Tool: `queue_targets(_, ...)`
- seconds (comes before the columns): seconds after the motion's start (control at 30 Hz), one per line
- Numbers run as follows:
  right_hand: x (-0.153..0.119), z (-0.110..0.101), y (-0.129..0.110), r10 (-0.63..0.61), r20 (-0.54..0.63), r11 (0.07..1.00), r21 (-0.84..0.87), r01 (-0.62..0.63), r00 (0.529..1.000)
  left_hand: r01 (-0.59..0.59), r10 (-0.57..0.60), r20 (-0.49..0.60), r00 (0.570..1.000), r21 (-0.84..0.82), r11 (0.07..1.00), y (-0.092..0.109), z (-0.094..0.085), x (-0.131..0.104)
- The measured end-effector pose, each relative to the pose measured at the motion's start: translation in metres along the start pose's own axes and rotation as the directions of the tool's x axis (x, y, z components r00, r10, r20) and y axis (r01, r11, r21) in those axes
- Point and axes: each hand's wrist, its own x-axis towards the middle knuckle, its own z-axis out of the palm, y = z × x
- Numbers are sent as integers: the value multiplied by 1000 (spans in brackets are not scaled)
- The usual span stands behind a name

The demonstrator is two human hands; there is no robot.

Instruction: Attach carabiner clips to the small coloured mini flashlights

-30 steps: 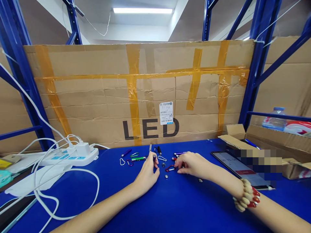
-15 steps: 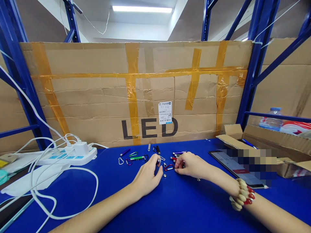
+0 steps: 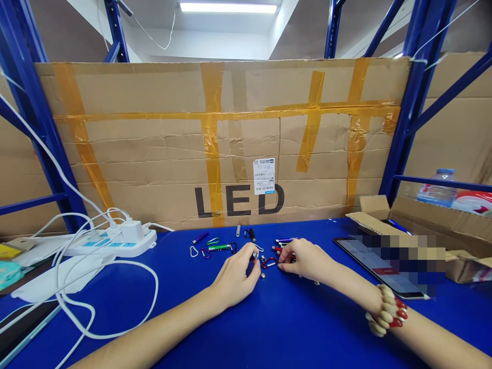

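Observation:
My left hand (image 3: pixel 239 274) is closed round a small metal-ended cylinder (image 3: pixel 255 254), whose round silver end faces me; the rest is inside the fingers. My right hand (image 3: pixel 302 258) is low over the table, fingertips bent together beside a red carabiner (image 3: pixel 270 263); what they hold, if anything, is hidden. Part of a red tube (image 3: pixel 275 249) shows behind those fingers, with a purple tube (image 3: pixel 283 241) beyond. A small silver round piece (image 3: pixel 263 275) lies between the hands. Left of my left hand are a green tube (image 3: pixel 219 247) and a dark red carabiner (image 3: pixel 206 253).
Farther back lie a purple tube (image 3: pixel 200 238), a silver carabiner (image 3: pixel 193 251), a grey cylinder (image 3: pixel 238 230) and a black tube (image 3: pixel 252 234). A power strip (image 3: pixel 111 248) with looping white cables stands left. A phone (image 3: pixel 378 266) and an open cardboard box (image 3: pixel 407 225) are right.
The whole view has shifted slightly. My left hand still grips the small cylinder, its silver end turned a little more towards me. My right hand stays beside the red carabiner, fingers slightly shifted.

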Motion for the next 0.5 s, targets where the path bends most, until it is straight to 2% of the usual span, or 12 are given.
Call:
queue_targets(0.23, 1, 3, -3, 72, 64, 994, 74, -77, 995, -2, 2, 7, 1000, 0, 1000, 0, -1, -1)
queue_targets(0.5, -1, 2, -5, 118, 47, 991, 58, -121, 992, -18, 18, 10, 1000, 25, 1000, -1, 0, -1)
